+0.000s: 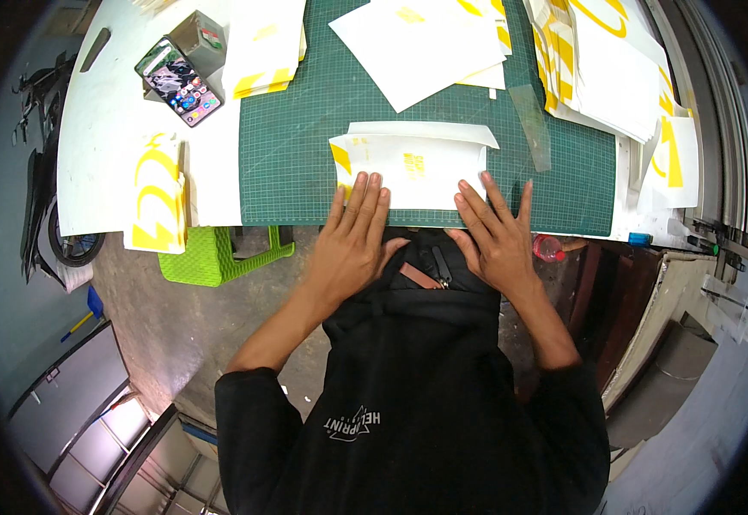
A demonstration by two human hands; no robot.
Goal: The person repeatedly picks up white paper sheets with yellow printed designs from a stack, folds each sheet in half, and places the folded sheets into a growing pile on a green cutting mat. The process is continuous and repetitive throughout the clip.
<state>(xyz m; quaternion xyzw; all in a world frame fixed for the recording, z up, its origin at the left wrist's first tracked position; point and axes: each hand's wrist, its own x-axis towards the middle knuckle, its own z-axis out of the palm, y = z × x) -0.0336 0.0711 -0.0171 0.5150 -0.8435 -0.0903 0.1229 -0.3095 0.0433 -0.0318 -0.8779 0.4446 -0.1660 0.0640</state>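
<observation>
A white paper piece with yellow print [443, 167] lies at the front of the green cutting mat [297, 154]. It looks folded, with a flap standing up slightly along its far edge. My left hand [358, 227] rests flat on its left part, fingers stretched out and pressed together, thumb apart. On its right end lies my right hand [498, 232], fingers spread, the fingertips on the paper and just beside it. Neither hand grips anything.
Flat white sheets [421, 47] lie at the far middle. Stacks of yellow-printed paper stand left [155, 193] and right [614, 77]. A clear plastic strip [530, 129] lies on the mat. A phone [179, 81] leans on a grey box [200, 43]. A green stool [194, 262] stands below the table's edge.
</observation>
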